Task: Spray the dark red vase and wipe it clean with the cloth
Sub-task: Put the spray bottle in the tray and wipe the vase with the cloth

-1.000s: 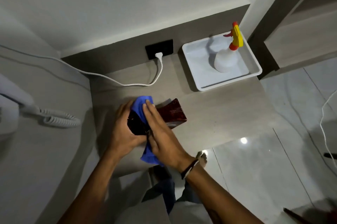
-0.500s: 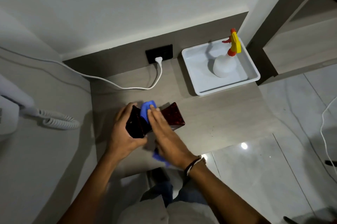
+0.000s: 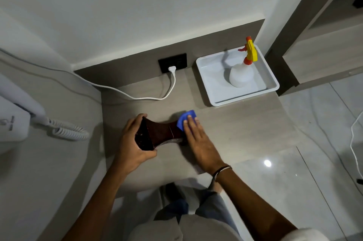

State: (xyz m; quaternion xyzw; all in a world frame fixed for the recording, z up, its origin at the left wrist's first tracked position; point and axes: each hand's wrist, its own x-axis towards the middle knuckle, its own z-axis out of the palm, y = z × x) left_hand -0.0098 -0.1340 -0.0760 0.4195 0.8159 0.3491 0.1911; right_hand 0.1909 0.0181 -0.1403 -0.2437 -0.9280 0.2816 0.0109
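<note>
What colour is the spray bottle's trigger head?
Yellow with orange-red parts, on the spray bottle in the head view.

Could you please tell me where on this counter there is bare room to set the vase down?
The counter is bare between the right hand and the white tray. Another patch lies between the cable and the vase. It is crowded where the left hand and cloth work.

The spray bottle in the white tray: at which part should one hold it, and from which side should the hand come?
Grip the narrow neck of the spray bottle, just under the yellow and orange trigger head. It stands upright in the white tray, and its round body looks too wide for a secure hold. Probably come from the front right: that side is open.
</note>
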